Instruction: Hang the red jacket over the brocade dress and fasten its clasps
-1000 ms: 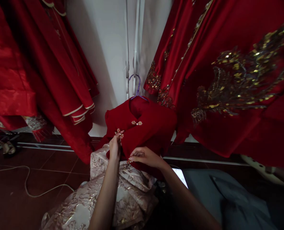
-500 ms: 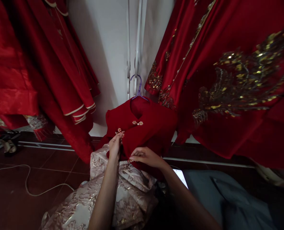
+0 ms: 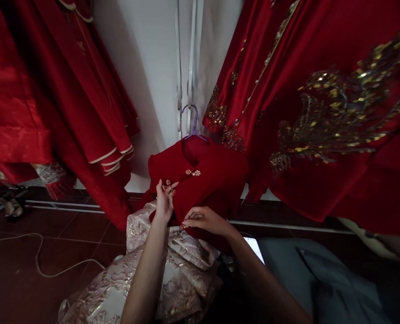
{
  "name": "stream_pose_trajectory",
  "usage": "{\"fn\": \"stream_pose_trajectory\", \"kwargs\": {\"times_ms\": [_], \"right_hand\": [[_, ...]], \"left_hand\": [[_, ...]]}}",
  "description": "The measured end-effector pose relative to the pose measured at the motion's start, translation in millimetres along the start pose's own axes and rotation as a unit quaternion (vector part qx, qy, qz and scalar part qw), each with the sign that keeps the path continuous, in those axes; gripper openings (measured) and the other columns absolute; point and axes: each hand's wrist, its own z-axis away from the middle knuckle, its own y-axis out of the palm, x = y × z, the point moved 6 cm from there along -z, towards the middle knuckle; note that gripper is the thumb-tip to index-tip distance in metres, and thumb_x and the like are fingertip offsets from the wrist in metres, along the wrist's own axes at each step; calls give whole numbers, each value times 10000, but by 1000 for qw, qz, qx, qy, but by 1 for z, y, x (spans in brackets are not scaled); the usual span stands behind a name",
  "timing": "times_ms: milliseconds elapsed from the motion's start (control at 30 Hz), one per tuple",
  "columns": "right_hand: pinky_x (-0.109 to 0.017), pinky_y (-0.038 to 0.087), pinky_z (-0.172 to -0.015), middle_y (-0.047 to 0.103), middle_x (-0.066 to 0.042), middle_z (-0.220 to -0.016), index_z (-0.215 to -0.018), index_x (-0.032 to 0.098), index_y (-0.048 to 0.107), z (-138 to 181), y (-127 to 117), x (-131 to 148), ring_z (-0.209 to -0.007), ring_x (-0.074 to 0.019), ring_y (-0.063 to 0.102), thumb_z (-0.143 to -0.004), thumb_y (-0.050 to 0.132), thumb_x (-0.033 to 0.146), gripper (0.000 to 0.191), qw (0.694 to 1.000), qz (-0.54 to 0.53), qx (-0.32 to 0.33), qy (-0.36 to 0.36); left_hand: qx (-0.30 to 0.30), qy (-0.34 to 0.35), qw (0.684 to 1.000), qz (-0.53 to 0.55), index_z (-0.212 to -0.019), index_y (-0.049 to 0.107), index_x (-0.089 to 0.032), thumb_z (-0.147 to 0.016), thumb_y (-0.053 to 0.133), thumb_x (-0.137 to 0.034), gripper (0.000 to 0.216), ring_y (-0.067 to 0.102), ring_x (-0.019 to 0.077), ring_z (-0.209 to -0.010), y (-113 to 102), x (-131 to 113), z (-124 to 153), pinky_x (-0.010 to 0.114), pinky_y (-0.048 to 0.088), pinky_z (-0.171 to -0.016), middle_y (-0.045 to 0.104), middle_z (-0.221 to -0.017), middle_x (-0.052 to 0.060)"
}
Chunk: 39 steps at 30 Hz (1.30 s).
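A red garment [image 3: 216, 164] hangs from a purple hanger [image 3: 195, 121] in front of me. On its chest sits a beaded flower-shaped clasp [image 3: 193, 173]. My left hand [image 3: 164, 204] is open at the garment's left side, its fingers spread around a second beaded clasp [image 3: 168, 183]. Lower down, my right hand [image 3: 202, 219] is closed in a pinch on a third beaded clasp [image 3: 184, 227] near the garment's lower edge. A shiny pinkish, patterned fabric [image 3: 146, 256] lies bunched under both forearms.
More red garments hang at the left [image 3: 81, 90] and, with gold sequins, at the right [image 3: 334, 117]. A lit phone [image 3: 253, 248] lies beside a grey cloth-like item [image 3: 287, 265]. A white cable [image 3: 39, 252] crosses the tiled floor, and shoes [image 3: 13, 208] stand far left.
My left hand has opened from a pinch on the clasp, its fingers now spread around it. The right hand keeps its pinch in the same place.
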Motion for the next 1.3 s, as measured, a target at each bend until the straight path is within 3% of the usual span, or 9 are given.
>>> {"fn": "stream_pose_trajectory", "kwargs": {"times_ms": [133, 233, 300, 500, 633, 867, 967, 1167, 1300], "right_hand": [[-310, 467, -764, 683, -57, -825, -833, 143, 638, 2, 0, 2, -790, -171, 627, -682, 673, 470, 362, 1000, 1, 10, 10], [-314, 476, -758, 689, -56, -840, -837, 151, 635, 6, -2, 6, -797, -173, 630, -684, 669, 478, 362, 999, 4, 36, 10], [-307, 478, -749, 688, -54, -838, -837, 150, 632, 10, -4, 11, -793, -169, 628, -693, 664, 474, 356, 998, 8, 55, 0], [-294, 468, -743, 685, -51, -842, -842, 148, 626, 18, -14, 19, -787, -160, 621, -722, 641, 467, 341, 997, 19, 73, -19], [-287, 466, -719, 681, -43, -817, -829, 153, 620, 18, -17, 16, -762, -154, 616, -715, 644, 476, 343, 997, 29, 68, -14], [-278, 464, -687, 669, -41, -808, -863, 160, 615, 17, -17, 16, -744, -150, 601, -748, 614, 469, 330, 994, 73, 72, -30], [-264, 448, -643, 628, -25, -745, -832, 168, 618, 10, -36, 30, -681, -133, 559, -773, 588, 462, 301, 988, 142, -13, -57], [-307, 473, -806, 603, -87, -1004, -982, 185, 549, -22, -93, 72, -911, -174, 579, -792, 522, 512, 380, 919, 49, -351, -171], [-342, 379, -1003, 448, -120, -1330, -1272, 177, 386, -60, -93, 80, -1221, -186, 446, -846, 383, 555, 570, 920, -70, -342, -179]], "left_hand": [[-8, 48, 996, -69, -899, 651, -167, -756, 489, -595, 479, 635, 207, -846, 16, -3, 0, 332, 465, -830, 685, -848, 83], [-4, 179, 959, -220, -860, 661, -197, -764, 565, -465, 301, 606, 198, -864, 38, -18, -4, 312, 435, -853, 671, -843, 50], [1, 288, 885, -367, -907, 663, -222, -775, 579, -411, 245, 572, 198, -878, 56, -33, -2, 314, 414, -861, 648, -871, 50], [18, 425, 532, -732, -980, 650, -256, -842, 498, -390, 245, 446, 250, -991, 94, -59, 2, 443, 311, -917, 540, -974, 91], [99, 446, 431, -778, -930, 637, -219, -858, 470, -320, 208, 438, 250, -1013, 108, -64, -3, 498, 234, -983, 527, -1005, 100], [258, 419, 440, -751, -890, 598, -205, -833, 435, -237, 176, 485, 223, -970, 117, -56, -10, 480, 166, -1077, 570, -864, 74], [267, 404, 481, -731, -899, 604, -230, -817, 443, -212, 182, 489, 226, -983, 116, -56, -10, 474, 165, -1086, 588, -856, 71], [176, 418, 601, -657, -866, 619, -239, -795, 517, -278, 131, 529, 227, -943, 111, -72, -5, 484, 139, -1088, 627, -830, 58], [37, 466, 556, -688, -1123, 531, -149, -821, 457, -222, 320, 518, 256, -1015, 104, -86, -6, 511, 119, -1072, 593, -1079, 121]]}}
